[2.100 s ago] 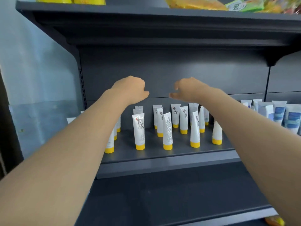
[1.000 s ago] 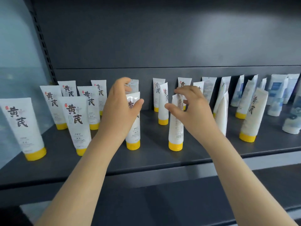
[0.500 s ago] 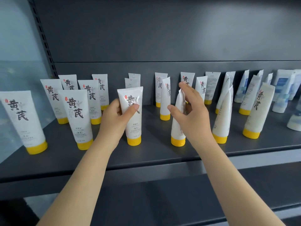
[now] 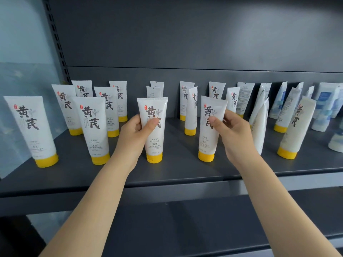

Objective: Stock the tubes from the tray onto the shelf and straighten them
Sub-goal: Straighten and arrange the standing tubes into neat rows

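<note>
Several white tubes with yellow caps stand cap-down on the dark grey shelf (image 4: 167, 175). My left hand (image 4: 133, 136) grips one front-row tube (image 4: 154, 143) at its middle; its printed label faces me and it stands upright. My right hand (image 4: 232, 132) pinches a second front-row tube (image 4: 209, 138) near its upper half; this tube also faces me, leaning slightly. More label-forward tubes (image 4: 92, 127) stand to the left. Tubes at the right (image 4: 259, 127) are turned sideways or lean. No tray is in view.
Blue-and-white tubes (image 4: 323, 106) crowd the shelf's far right. The shelf's back panel (image 4: 185, 43) rises behind the rows. A perforated upright post (image 4: 55, 39) bounds the left side. A lower shelf (image 4: 185, 225) runs beneath my forearms.
My right hand turned its tube from edge-on until the label faces me. My left hand stays on the other tube. The camera moved slightly closer.
</note>
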### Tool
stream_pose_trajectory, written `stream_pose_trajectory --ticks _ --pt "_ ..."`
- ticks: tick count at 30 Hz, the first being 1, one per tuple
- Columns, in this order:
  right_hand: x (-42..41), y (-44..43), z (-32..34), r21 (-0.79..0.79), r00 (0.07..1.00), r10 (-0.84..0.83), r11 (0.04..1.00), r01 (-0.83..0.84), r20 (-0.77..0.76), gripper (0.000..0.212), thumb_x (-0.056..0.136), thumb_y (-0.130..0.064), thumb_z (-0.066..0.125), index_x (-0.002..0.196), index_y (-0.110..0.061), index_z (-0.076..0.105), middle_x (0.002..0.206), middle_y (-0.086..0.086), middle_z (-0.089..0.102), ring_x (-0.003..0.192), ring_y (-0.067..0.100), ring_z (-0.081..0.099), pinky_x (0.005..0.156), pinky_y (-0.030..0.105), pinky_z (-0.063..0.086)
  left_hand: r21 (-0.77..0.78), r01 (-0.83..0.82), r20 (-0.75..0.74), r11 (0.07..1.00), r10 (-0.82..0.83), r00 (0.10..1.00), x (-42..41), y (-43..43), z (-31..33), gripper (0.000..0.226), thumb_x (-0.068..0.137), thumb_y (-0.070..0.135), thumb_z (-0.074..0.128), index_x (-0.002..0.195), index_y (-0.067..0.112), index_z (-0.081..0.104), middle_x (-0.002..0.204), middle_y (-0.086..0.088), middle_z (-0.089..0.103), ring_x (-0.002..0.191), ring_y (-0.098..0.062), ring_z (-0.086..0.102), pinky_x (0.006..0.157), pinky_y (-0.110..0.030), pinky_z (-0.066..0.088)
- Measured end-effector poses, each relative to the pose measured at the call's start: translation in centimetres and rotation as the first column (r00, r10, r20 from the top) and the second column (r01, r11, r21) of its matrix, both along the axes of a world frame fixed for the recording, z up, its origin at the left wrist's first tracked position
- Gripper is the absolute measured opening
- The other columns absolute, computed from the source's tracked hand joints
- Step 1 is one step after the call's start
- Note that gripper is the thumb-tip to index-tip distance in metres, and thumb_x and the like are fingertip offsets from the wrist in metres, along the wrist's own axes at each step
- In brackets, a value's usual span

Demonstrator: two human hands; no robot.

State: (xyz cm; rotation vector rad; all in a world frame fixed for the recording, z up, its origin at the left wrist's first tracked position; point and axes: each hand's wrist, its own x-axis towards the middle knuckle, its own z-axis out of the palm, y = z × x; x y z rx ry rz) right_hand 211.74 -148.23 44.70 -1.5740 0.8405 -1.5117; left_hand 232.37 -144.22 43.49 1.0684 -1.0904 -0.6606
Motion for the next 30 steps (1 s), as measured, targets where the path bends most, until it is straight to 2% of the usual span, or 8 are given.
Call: stream_pose_trajectory --ticks 4,9,11,13,17,22,28,30 --pt "-0.1 -0.3 -0.5 0.083 0.980 0.153 0.983 -0.164 0.126 0.018 0.095 -0.009 0.051 0.096 -0.020 0.066 0.090 -0.009 0.074 0.088 0.006 0.069 0.080 0.021 0.055 0.009 -0.001 -0.011 1.000 0.001 1.000 0.0 -0.2 -0.1 0.010 0.088 0.024 0.059 0.093 0.033 0.059 0.101 0.016 0.065 0.101 -0.009 0.062 0.089 -0.034 0.050" --pt "-0.6 -0.5 -0.4 0.142 0.944 0.274 0.943 -0.301 0.185 0.021 0.098 -0.013 0.044 0.098 -0.019 0.064 0.090 -0.010 0.074 0.088 0.004 0.069 0.073 0.019 0.055 0.045 0.026 -0.019 0.999 -0.025 1.000 0.1 0.0 -0.4 0.010 0.088 0.026 0.059 0.092 0.034 0.059 0.098 0.017 0.065 0.099 -0.006 0.061 0.090 -0.034 0.049" --pt "-0.9 -0.8 -0.5 0.162 0.955 0.268 0.944 -0.287 0.130 0.020 0.098 -0.018 0.045 0.099 -0.021 0.065 0.095 -0.011 0.074 0.093 0.004 0.068 0.080 0.021 0.054 0.068 0.030 0.013 0.997 -0.031 0.999 0.3 0.2 -0.5 0.009 0.088 0.027 0.059 0.094 0.034 0.059 0.100 0.016 0.065 0.101 -0.009 0.061 0.091 -0.034 0.049" --pt "-1.2 -0.9 -0.8 0.150 0.977 0.214 0.966 -0.209 -0.013 0.015 0.095 -0.020 0.051 0.100 -0.024 0.065 0.099 -0.012 0.072 0.096 0.003 0.067 0.084 0.021 0.052 0.100 0.025 0.061 0.995 -0.031 0.998 0.5 0.5 -0.6 0.012 0.088 0.027 0.059 0.100 0.031 0.058 0.105 0.012 0.065 0.106 -0.012 0.060 0.093 -0.035 0.049" --pt "-1.7 -0.6 -2.1 0.136 0.962 0.164 0.981 -0.136 -0.219 0.019 0.088 -0.021 0.063 0.107 -0.022 0.063 0.098 -0.020 0.067 0.089 -0.007 0.063 0.072 0.008 0.050 0.158 0.032 0.118 0.987 -0.051 0.992 1.0 1.0 -1.0 0.017 0.088 0.024 0.060 0.104 0.030 0.056 0.110 0.009 0.063 0.107 -0.013 0.059 0.092 -0.037 0.050" --pt "-2.1 -0.9 -1.9 0.133 0.942 0.160 0.983 -0.126 -0.295 0.021 0.088 -0.023 0.063 0.109 -0.022 0.062 0.101 -0.018 0.066 0.095 -0.006 0.061 0.071 0.005 0.049 0.172 0.014 0.113 0.985 -0.034 0.993 0.9 1.1 -0.9 0.016 0.088 0.023 0.060 0.101 0.031 0.057 0.100 0.015 0.064 0.100 -0.011 0.060 0.082 -0.032 0.052" --pt "-2.2 -0.9 -2.0 0.134 0.938 0.178 0.980 -0.144 -0.299 0.020 0.090 -0.022 0.060 0.110 -0.022 0.061 0.100 -0.019 0.065 0.092 -0.007 0.061 0.068 0.005 0.048 0.193 0.014 0.086 0.981 -0.031 0.996 0.7 1.3 -1.0 0.019 0.089 0.024 0.059 0.107 0.025 0.057 0.106 0.009 0.063 0.103 -0.014 0.059 0.074 -0.027 0.051" --pt "-2.2 -0.9 -2.0 0.128 0.934 0.171 0.982 -0.137 -0.313 0.021 0.090 -0.023 0.060 0.111 -0.021 0.060 0.101 -0.018 0.065 0.093 -0.007 0.060 0.068 0.003 0.047 0.195 0.006 0.099 0.981 -0.026 0.995 0.6 1.3 -0.9 0.020 0.089 0.024 0.059 0.108 0.026 0.057 0.108 0.008 0.063 0.106 -0.015 0.059 0.079 -0.031 0.052"
